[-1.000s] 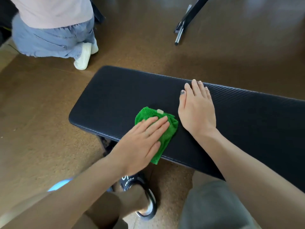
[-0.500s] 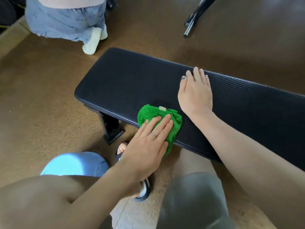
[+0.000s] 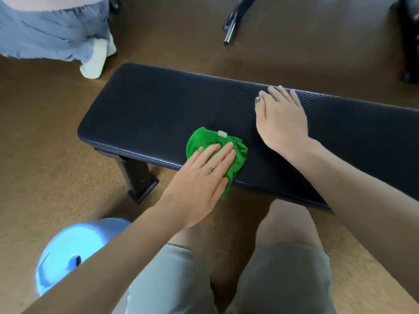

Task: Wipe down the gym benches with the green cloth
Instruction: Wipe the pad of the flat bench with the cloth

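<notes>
Bench [image 3: 147, 114] holds green cloth [image 3: 204, 139] under left hand [image 3: 199, 186] (flat).

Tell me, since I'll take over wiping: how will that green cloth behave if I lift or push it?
The green cloth looks plush and bunched, so it would probably go limp and unfold when lifted. Its edge already droops over the bench side, suggesting no stiffness. Under the flat left hand it should slide over the smooth padding, likely wrinkling.

No readable text; tag on green cloth [image 3: 229, 152] blank.
</notes>
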